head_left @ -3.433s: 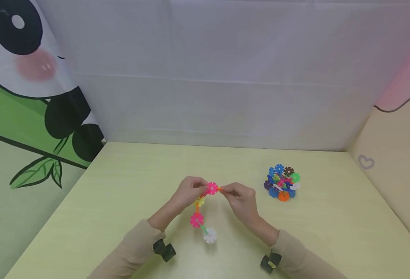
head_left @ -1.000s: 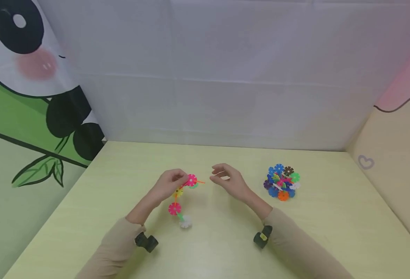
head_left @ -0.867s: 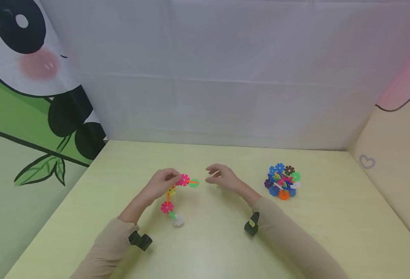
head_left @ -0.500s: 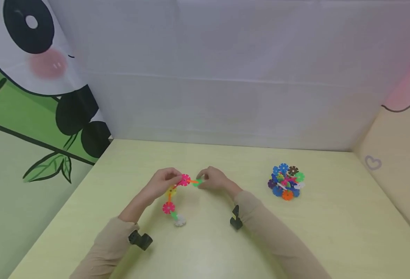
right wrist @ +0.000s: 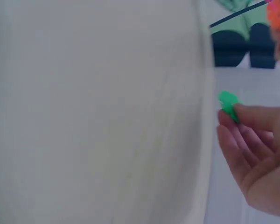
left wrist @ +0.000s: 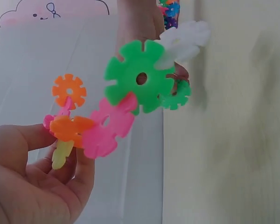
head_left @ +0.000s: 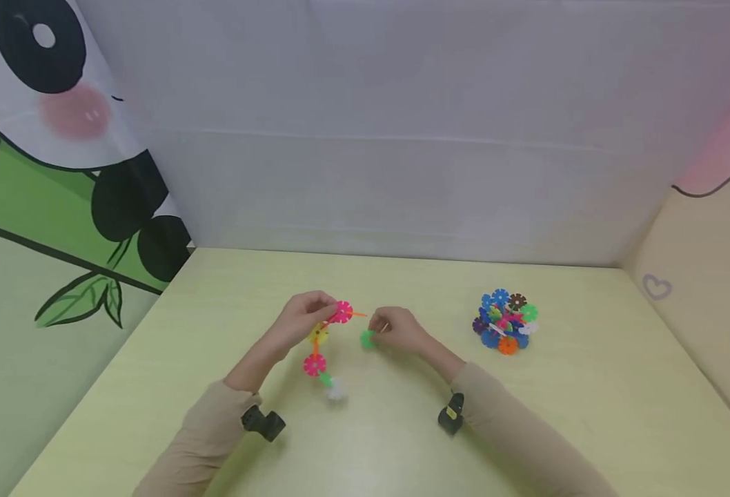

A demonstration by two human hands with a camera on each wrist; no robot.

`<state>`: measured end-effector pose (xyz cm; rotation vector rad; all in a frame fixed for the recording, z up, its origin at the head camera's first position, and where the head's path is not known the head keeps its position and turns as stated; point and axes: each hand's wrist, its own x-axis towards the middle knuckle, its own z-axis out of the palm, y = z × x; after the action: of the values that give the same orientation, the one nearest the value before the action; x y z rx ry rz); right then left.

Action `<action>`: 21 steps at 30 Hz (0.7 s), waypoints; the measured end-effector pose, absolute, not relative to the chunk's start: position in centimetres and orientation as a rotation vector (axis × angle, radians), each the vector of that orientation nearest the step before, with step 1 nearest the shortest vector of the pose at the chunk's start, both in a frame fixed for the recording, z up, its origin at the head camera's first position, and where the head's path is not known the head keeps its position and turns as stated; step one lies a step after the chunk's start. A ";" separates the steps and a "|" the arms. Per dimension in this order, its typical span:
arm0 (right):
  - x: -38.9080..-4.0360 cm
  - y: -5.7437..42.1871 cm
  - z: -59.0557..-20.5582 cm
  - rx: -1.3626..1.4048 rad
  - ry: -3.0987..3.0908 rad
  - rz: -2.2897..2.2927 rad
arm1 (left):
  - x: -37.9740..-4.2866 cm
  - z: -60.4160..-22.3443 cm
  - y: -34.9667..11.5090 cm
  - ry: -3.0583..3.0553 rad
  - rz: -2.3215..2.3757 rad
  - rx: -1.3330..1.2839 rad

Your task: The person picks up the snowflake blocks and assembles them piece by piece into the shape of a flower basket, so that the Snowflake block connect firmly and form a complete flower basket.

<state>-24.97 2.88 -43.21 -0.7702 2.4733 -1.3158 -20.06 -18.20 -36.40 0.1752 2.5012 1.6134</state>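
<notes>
My left hand (head_left: 303, 322) pinches one end of a chain of notched plastic snowflake discs. In the left wrist view the chain runs through a yellow disc (left wrist: 61, 154), an orange disc (left wrist: 73, 129), a pink disc (left wrist: 107, 126) and a green disc (left wrist: 126, 74) to a white disc (left wrist: 189, 39). Beyond the fingers another orange disc (left wrist: 69, 91) sticks out from a pink one. My right hand (head_left: 402, 331) pinches a loose green disc (right wrist: 228, 103) between thumb and fingers, a short way from that orange disc and apart from it.
A pile of mixed snowflake discs (head_left: 505, 323) lies on the pale table (head_left: 564, 414), to the right of my right hand. A white sheet (head_left: 365, 193) hangs behind the table, with printed walls at both sides.
The right hand came away from the chain's orange end disc, reached to the green disc on the table and picked it up. The left hand shifted left, then slightly back right, with the chain.
</notes>
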 end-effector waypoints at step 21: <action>-18.7 6.1 -38.0 -0.188 2.025 -2.365 | -20.0 -35.8 -14.7 2.361 1.713 0.168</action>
<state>-18.69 6.09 -37.95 -0.1884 2.0249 -2.3654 -19.97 -14.70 -35.83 0.1684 2.3609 1.7125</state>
